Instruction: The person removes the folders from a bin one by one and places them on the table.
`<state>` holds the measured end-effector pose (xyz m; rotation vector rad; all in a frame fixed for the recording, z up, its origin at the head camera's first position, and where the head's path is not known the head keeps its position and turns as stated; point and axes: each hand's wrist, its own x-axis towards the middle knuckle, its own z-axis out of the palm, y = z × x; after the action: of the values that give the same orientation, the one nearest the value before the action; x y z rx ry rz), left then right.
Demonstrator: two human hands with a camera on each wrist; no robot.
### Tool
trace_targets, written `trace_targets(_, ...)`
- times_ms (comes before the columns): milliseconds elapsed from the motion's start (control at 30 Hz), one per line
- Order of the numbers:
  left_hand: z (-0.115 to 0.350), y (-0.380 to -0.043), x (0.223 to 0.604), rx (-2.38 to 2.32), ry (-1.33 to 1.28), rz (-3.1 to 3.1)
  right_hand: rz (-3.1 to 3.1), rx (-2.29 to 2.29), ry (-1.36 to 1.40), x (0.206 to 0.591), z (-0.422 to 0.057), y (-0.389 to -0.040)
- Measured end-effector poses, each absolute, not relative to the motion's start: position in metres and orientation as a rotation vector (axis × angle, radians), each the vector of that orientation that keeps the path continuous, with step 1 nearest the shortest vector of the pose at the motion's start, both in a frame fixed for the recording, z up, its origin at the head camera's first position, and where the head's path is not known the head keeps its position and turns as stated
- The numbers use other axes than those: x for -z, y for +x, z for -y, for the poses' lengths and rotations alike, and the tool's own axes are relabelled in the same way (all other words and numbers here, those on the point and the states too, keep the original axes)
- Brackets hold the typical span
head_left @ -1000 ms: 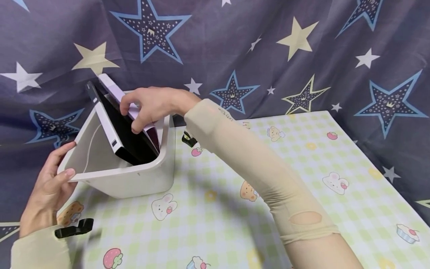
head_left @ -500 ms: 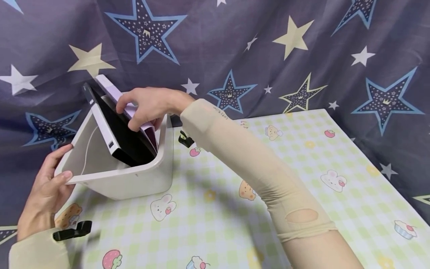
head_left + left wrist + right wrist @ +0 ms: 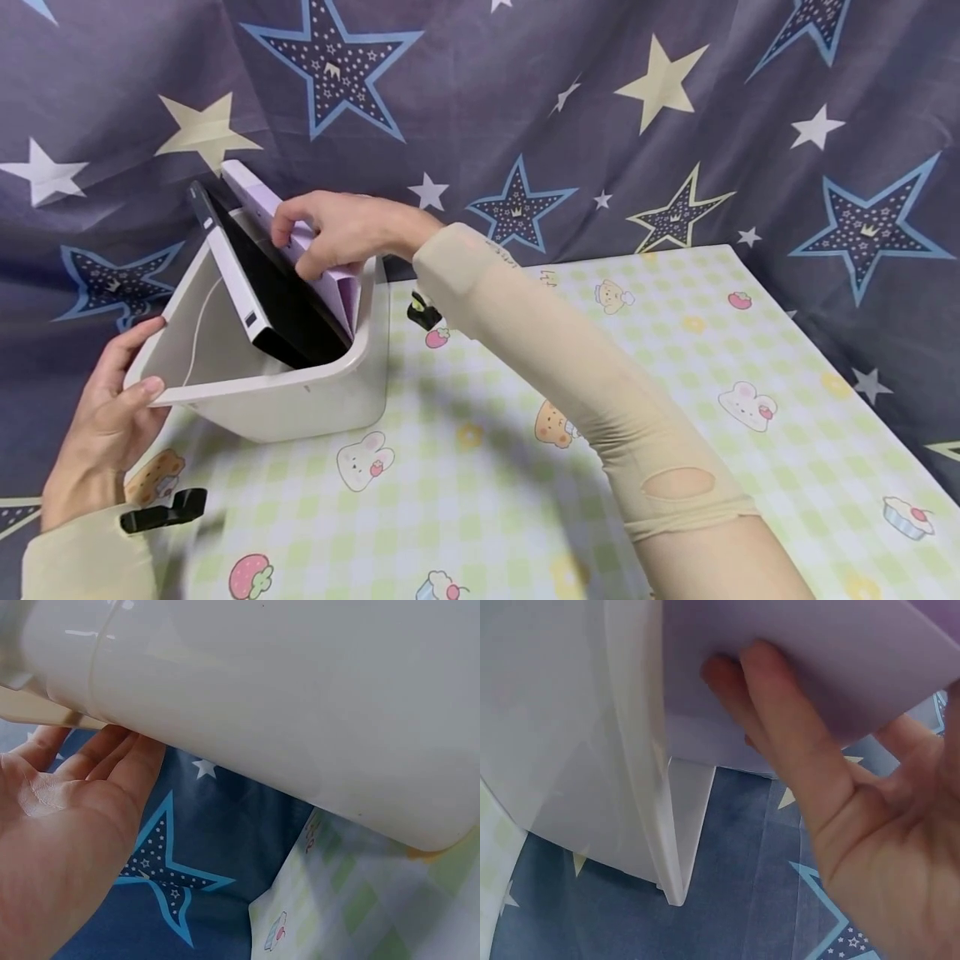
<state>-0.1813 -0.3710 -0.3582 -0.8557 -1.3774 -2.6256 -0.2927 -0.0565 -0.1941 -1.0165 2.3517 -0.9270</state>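
Note:
A white plastic bin (image 3: 315, 408) stands at the left of the table in the head view. My left hand (image 3: 105, 421) grips its near left rim, thumb on top and fingers at the outer side. Inside leans a black binder (image 3: 281, 304) with a pale spine, tilted and sticking out above the rim. Behind it, against the bin's right side, is a lilac binder (image 3: 255, 196), also tilted. My right hand (image 3: 341, 233) pinches the lilac binder's top edge between thumb and fingers. In the right wrist view, its fingers lie along the outside of the lilac cover (image 3: 855, 660).
A checked tablecloth (image 3: 480, 492) with cartoon prints covers the table. A dark curtain (image 3: 465, 83) with stars hangs close behind the bin. Small black clips (image 3: 165, 510) sit at both wrists.
The lilac binder has risen slightly with my right hand, and more of its near end shows. The bin, black binder and left hand stay nearly the same.

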Motion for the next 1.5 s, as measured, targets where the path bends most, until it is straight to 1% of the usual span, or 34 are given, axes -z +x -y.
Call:
trace_targets(200,0.373,-0.181,0.357,2.626,-0.840,1.385,-2.300,0.931,-0.975,0.193,0.054,-0.294)
trace_targets(867,0.374,-0.178,0.358,2.575,-0.851,1.447,-2.243,1.078,-0.970,0.198,0.044,-0.293)
trace_targets(1200,0.374,-0.178,0.356,2.569,-0.827,1.463,-2.258,1.112,-0.960,0.192,0.037,-0.289)
trace_targets(1500,0.374,-0.179,0.357,2.576,-0.833,1.452,-2.189,1.278,-0.945,0.181,0.016,-0.292)
